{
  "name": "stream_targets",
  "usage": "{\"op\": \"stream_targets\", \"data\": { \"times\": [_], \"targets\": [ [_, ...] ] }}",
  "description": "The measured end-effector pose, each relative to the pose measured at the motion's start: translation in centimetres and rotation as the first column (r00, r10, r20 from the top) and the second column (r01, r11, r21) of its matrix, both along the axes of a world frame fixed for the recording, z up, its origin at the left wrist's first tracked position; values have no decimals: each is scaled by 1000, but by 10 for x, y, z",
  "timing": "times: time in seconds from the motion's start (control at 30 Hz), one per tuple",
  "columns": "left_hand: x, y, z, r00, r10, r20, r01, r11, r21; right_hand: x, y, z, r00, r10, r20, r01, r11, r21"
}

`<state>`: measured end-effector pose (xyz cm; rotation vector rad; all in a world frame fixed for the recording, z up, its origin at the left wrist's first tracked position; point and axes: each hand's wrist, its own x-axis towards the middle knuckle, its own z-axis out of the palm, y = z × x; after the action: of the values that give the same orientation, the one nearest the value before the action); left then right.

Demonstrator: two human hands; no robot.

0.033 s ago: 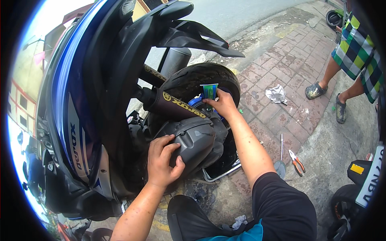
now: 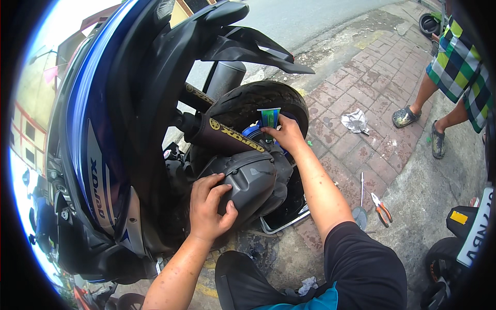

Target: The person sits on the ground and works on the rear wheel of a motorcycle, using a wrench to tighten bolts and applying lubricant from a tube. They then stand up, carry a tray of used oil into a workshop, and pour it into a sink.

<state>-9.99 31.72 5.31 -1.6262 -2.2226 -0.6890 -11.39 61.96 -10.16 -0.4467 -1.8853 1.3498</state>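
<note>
My right hand (image 2: 284, 135) pinches a small green and blue squeeze tube (image 2: 269, 118) between thumb and fingers. Its flat end points up, and its lower end is down by the rear wheel (image 2: 232, 106) of a blue and black scooter (image 2: 132, 77), where part of a blue wheel rim shows. What the tube's lower end touches is hidden. My left hand (image 2: 209, 206) rests with spread fingers against the black engine cover (image 2: 250, 178) and holds nothing. Above that cover runs a dark sleeved shock absorber (image 2: 217, 135).
Orange-handled pliers (image 2: 381, 211) and a thin metal tool (image 2: 362, 188) lie on the ground to my right. Beyond them is a crumpled white cloth (image 2: 355, 122). A person in checkered shorts (image 2: 460, 67) stands at the right. Under the engine sits a black tray (image 2: 287, 223).
</note>
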Motion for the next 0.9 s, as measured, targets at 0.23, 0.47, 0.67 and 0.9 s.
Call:
{"op": "stream_targets", "data": {
  "times": [0.23, 0.47, 0.67, 0.9],
  "targets": [
    [0, -1, -1, 1000, 2, 2, -2, 1000, 1, 1, 0, 3, 999, -17, 43, 16, 999, 32],
    [1, 2, 0, 1000, -5, -1, 5, 1000, 1, -4, 7, -8, 999, 36, 10, -37, 994, 107],
    [0, 0, -1, 1000, 2, -6, -2, 1000, -3, -1, 7, -2, 989, 91, 114, -101, 991, 85],
    [0, 0, -1, 1000, 1, -9, -1, 1000, -2, 4, 6, 7, 984, 111, 141, -120, 991, 61]
  ]
}}
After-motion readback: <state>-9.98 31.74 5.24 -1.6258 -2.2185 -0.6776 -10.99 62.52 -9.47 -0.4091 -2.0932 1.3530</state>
